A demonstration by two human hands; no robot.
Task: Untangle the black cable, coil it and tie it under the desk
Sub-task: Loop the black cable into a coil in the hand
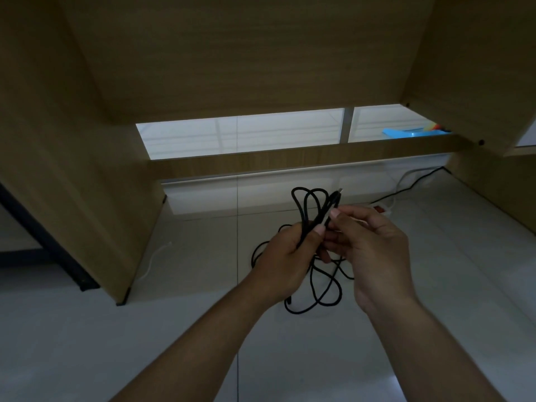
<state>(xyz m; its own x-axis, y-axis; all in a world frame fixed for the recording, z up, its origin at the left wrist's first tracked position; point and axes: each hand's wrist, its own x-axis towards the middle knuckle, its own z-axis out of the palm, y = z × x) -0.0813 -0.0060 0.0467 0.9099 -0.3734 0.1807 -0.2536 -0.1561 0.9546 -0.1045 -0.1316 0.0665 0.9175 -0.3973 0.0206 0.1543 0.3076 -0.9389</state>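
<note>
A thin black cable point(307, 204) is bunched in loose loops between my two hands, under a wooden desk point(232, 53). My left hand point(285, 253) grips a bundle of its strands, with loops sticking up above the thumb. My right hand point(374, 242) pinches a strand near the plug end point(338, 194), which points up and away. More loops point(324, 288) hang down below my hands toward the white tiled floor.
The desk's left side panel point(72, 169) and right side panel point(493, 184) wall in the space, with a low wooden crossbar point(290, 159) at the back. A white power strip point(383, 207) with a black lead lies on the floor behind my right hand. A white cord point(156, 256) trails by the left panel.
</note>
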